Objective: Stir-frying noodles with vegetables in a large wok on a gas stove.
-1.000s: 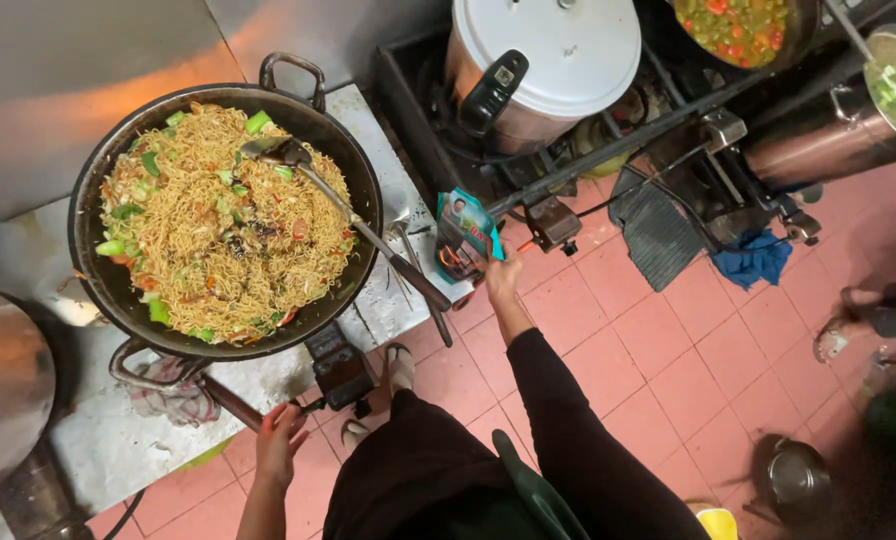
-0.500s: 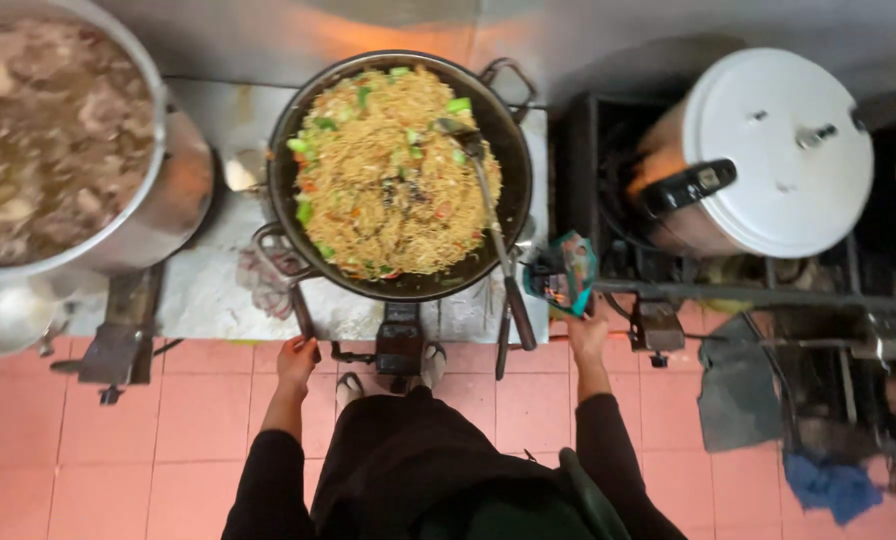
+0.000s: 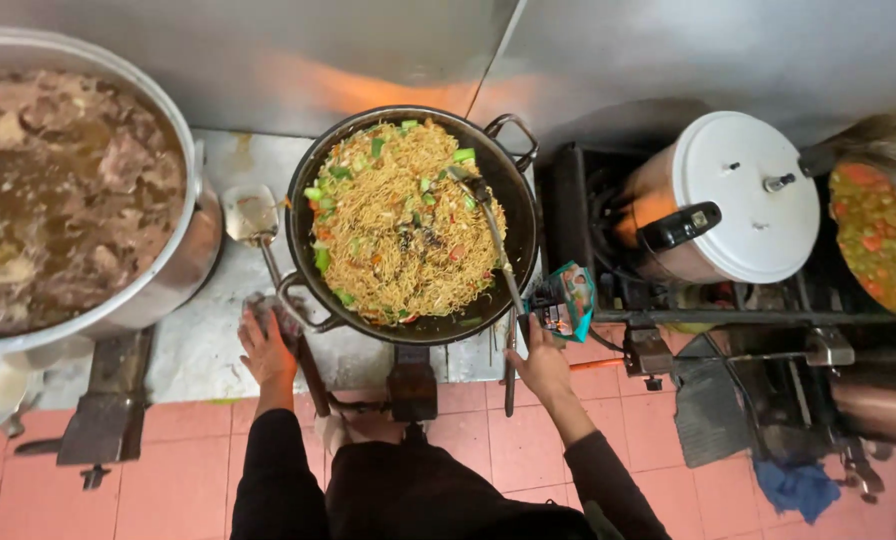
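A black wok (image 3: 513, 200) full of fried noodles with green vegetables sits on a burner in the middle. My left hand (image 3: 266, 350) is on a grey rag (image 3: 268, 308) at the wok's near-left handle (image 3: 298, 305). My right hand (image 3: 543, 365) holds a small teal packet (image 3: 565, 300) just beside the wok's right rim. A metal spatula (image 3: 493, 240) lies in the noodles, its long handle running down past the rim close to my right hand.
A big steel pot (image 3: 183, 250) of meat in broth stands at the left. A ladle (image 3: 251, 215) lies on the steel counter. Right of the wok are a pressure cooker with a white lid (image 3: 743, 195) and a pan of orange stew (image 3: 878, 235). Pink floor tiles lie below.
The view has swung left, bringing the wok to the middle and the big pot into sight. My left hand has come up to the rag at the wok handle. The packet stays in my right hand.
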